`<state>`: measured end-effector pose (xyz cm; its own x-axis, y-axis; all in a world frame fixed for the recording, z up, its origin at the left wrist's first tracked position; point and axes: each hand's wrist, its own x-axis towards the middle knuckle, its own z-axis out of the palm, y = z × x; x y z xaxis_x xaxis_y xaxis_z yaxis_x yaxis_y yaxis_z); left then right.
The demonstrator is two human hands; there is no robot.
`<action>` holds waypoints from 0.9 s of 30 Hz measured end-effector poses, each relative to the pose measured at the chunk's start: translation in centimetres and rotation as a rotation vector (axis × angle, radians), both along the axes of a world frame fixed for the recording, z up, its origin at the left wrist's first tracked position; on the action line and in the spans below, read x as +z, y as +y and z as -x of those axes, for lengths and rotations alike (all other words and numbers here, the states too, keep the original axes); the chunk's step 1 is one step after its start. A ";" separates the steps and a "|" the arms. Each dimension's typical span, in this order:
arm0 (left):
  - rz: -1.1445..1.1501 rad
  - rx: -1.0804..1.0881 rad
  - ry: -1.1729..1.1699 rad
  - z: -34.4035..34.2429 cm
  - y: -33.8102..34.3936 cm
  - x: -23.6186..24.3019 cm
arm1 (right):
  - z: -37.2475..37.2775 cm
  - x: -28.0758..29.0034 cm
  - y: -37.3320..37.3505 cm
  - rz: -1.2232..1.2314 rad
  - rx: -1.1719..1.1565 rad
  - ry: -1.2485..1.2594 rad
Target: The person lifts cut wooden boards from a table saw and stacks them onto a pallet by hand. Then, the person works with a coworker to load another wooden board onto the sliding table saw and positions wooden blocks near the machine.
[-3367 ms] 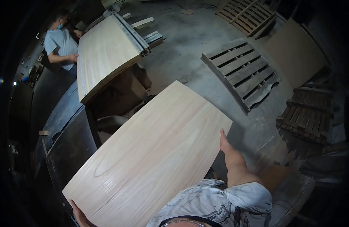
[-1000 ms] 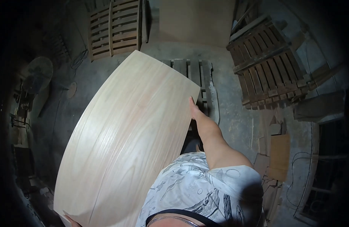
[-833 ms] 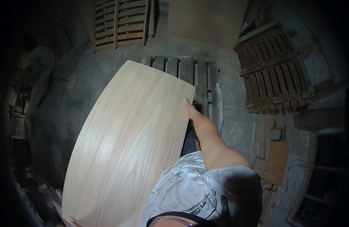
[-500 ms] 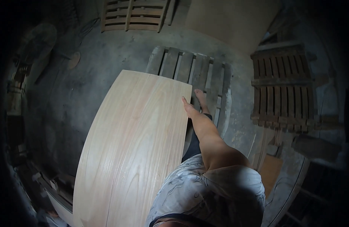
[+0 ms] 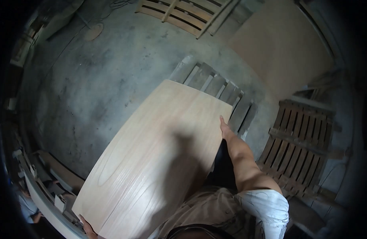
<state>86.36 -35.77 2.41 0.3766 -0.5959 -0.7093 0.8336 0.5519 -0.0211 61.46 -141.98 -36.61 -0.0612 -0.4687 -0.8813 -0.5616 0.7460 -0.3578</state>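
Note:
I hold a large pale wooden panel (image 5: 143, 151) with wood grain by its two long sides. My left hand (image 5: 89, 227) is closed on its edge at the lower left corner. My right hand (image 5: 224, 125) grips the right edge near the far corner, thumb on top and the other fingers hidden. The panel's far end lies over a weathered slatted pallet (image 5: 199, 73); I cannot tell whether it touches it. A dark shadow falls across the panel.
A lighter pallet (image 5: 181, 18) lies at the back. A big tan sheet (image 5: 279, 44) is at the upper right. A dark pallet (image 5: 295, 139) stands to the right. A long rail (image 5: 46, 203) runs along the lower left, where another person (image 5: 26, 203) is partly visible. The floor (image 5: 96, 87) is concrete.
The view has turned from the workbench to the pallets, with the panel carried along over the grey one. Since half a second ago, its far end has swung right and my left hand has reappeared.

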 end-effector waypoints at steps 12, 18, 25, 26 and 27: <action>-1.551 -0.565 -0.406 -7.4 -21.7 -20.7 | 4.1 1.8 -17.4 0.212 -0.148 -0.191; -1.415 -0.649 -0.254 -8.0 -31.0 -33.7 | -1.9 0.4 -27.4 0.236 -0.076 -0.239; -0.972 -0.429 -0.281 -7.8 -33.4 -44.0 | -4.6 -3.6 -30.8 0.184 -0.008 -0.079; -0.937 -0.401 -0.265 -8.1 -33.4 -44.6 | -4.3 -4.8 -30.6 0.203 0.017 -0.148; -0.953 -0.428 -0.225 -7.7 -33.1 -44.3 | -3.1 -5.7 -29.9 0.215 0.043 -0.199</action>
<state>94.03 -68.91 -41.94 0.4472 0.0538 -0.8928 0.8932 -0.0799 0.4426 64.52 -171.91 -42.35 0.1265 -0.6447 -0.7539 -0.4943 0.6179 -0.6114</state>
